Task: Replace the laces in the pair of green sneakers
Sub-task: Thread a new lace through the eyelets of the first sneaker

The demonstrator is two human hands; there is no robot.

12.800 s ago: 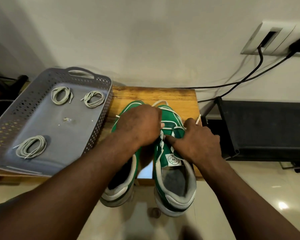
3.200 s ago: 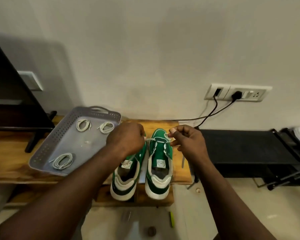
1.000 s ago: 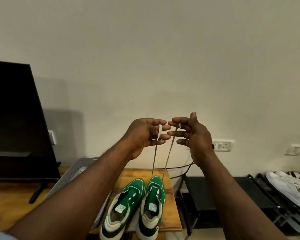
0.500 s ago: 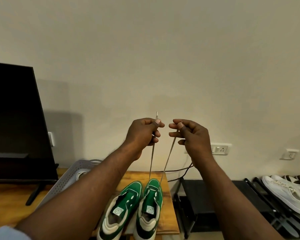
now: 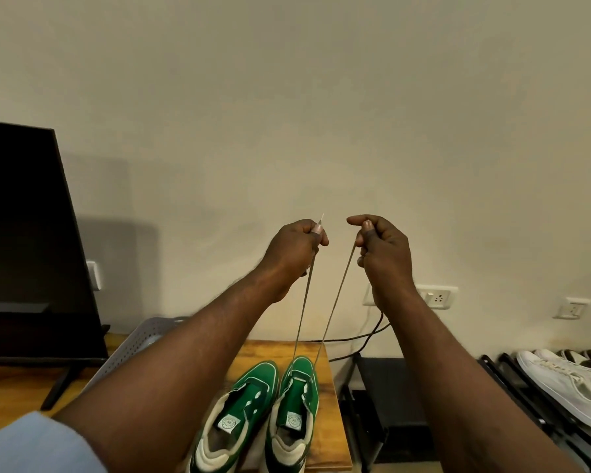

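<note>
Two green sneakers with white trim stand side by side on a wooden table (image 5: 328, 435): the left sneaker (image 5: 243, 401) has no lace, the right sneaker (image 5: 297, 404) has one pale lace (image 5: 335, 302) through its front eyelets. Both ends of that lace rise taut to my raised hands. My left hand (image 5: 296, 249) pinches one end, whose tip sticks up past the thumb. My right hand (image 5: 381, 247) pinches the other end between thumb and forefinger. The hands are held level, a little apart.
A grey perforated tray (image 5: 133, 349) lies left of the sneakers, mostly behind my left arm. A black screen (image 5: 28, 247) stands at the far left. A black rack (image 5: 389, 397) and white shoes (image 5: 567, 380) sit right of the table. Cables run from a wall socket (image 5: 434, 297).
Over the last second both hands closed from loose fingers to firm pinches on the lace ends and moved slightly apart, holding the lace taut above the right sneaker.
</note>
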